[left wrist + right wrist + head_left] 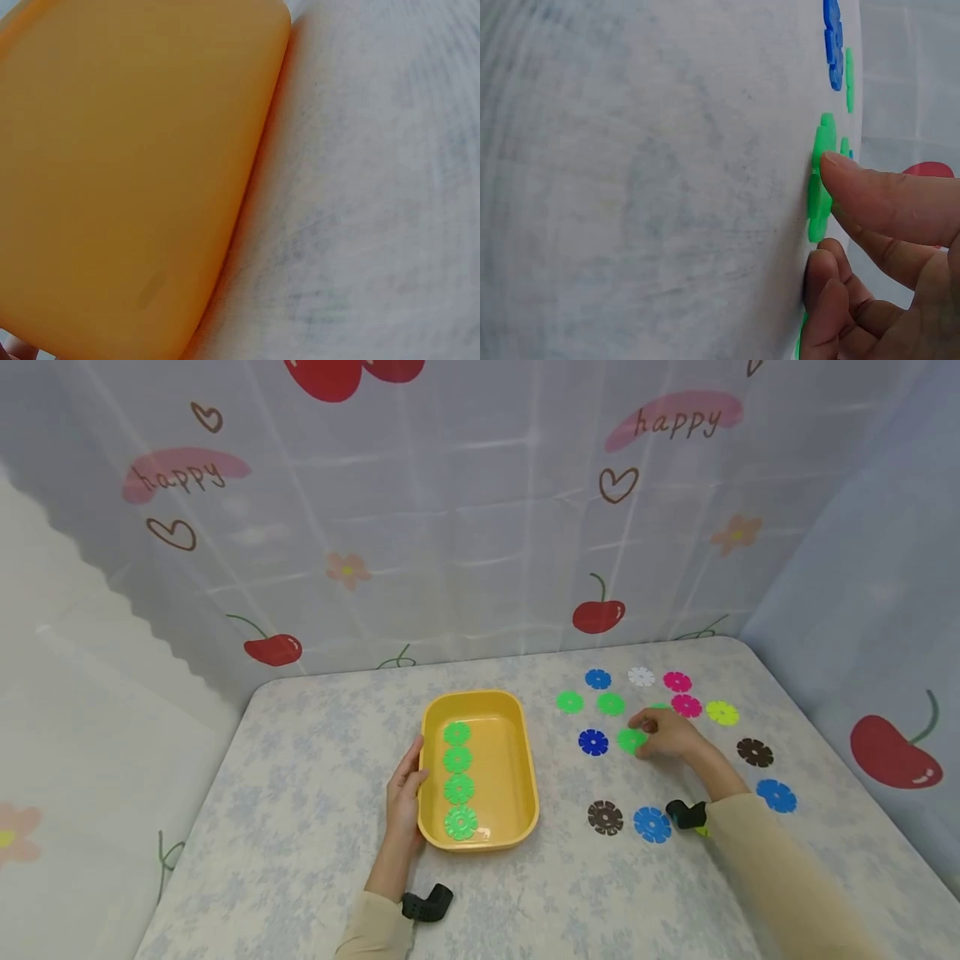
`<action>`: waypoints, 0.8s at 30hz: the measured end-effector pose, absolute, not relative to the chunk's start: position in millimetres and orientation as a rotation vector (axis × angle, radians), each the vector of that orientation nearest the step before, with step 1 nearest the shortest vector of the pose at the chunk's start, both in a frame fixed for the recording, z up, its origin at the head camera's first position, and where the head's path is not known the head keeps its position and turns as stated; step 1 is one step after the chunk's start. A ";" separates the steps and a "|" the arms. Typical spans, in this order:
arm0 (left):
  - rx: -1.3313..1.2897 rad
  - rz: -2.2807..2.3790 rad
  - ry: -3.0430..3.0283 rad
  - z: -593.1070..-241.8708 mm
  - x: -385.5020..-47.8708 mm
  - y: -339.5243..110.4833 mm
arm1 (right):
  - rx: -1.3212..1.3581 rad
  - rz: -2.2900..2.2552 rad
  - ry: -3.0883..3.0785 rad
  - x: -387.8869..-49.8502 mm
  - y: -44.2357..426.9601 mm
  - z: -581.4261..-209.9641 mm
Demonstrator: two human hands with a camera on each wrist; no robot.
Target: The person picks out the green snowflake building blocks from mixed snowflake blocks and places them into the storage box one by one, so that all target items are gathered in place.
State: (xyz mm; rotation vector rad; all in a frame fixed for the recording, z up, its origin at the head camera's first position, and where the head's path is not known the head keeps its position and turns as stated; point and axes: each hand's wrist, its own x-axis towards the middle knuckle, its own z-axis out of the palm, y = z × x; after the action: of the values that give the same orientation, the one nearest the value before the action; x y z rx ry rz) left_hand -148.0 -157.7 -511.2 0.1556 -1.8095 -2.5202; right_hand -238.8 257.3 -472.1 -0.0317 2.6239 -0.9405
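Observation:
My left hand (403,797) grips the left side of a yellow plastic tray (504,777), thumb over the rim. Four-sided with rounded corners, the tray holds a column of several green notched discs (458,789) along its left half. Only its outer wall (135,165) fills the left wrist view. Over on the right, thumb and forefinger of my right hand (670,735) pinch the edge of a green interlocking disc (631,741), which is at the tabletop. In the right wrist view, the thumb tip touches this disc (821,180); the forefinger is partly hidden behind the thumb.
Around the right hand lie loose discs: dark blue (593,742), green (611,703), white (641,677), pink (677,682), yellow (722,713), brown (754,752) and light blue (652,825). Another green one is half hidden behind the hand. A printed curtain (465,552) hangs behind the table.

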 end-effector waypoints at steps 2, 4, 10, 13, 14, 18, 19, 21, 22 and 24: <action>0.162 -2.521 -1.814 -511.0 -147.4 -157.7 | -0.036 -0.929 2.641 -238.6 256.6 -474.4; 0.162 -2.517 -1.822 -510.5 -146.9 -157.8 | -0.039 -0.923 2.657 -239.1 255.6 -476.1; 0.163 -2.505 -1.837 -509.1 -147.6 -157.6 | -0.047 -0.936 2.666 -242.9 256.5 -477.1; 0.164 -2.509 -1.831 -508.6 -148.0 -157.6 | -0.042 -0.959 2.645 -244.0 258.5 -475.0; 0.162 -2.511 -1.827 -508.6 -148.3 -157.6 | -0.041 -0.969 2.636 -244.3 259.4 -474.0; 0.154 -2.525 -1.805 -509.6 -149.6 -157.1 | -0.039 -0.994 2.614 -245.9 264.6 -470.4; 0.152 -2.525 -1.806 -510.0 -149.6 -157.1 | -0.041 -1.002 2.607 -246.0 266.1 -469.7; 0.156 -2.526 -1.805 -510.5 -149.5 -157.2 | -0.041 -1.019 2.590 -246.0 268.7 -468.4; 0.158 -2.525 -1.806 -510.9 -149.2 -157.3 | -0.040 -1.028 2.580 -245.9 269.8 -467.9; 0.164 -2.514 -1.821 -511.4 -148.2 -157.9 | -0.053 -1.049 2.563 -245.4 271.6 -467.3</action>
State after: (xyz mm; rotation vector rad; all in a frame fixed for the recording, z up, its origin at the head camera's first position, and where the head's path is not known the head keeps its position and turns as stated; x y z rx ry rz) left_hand -148.2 -157.9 -511.4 0.1638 -1.8207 -2.5138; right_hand -245.4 271.6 -467.3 -0.0532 2.5628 -1.0488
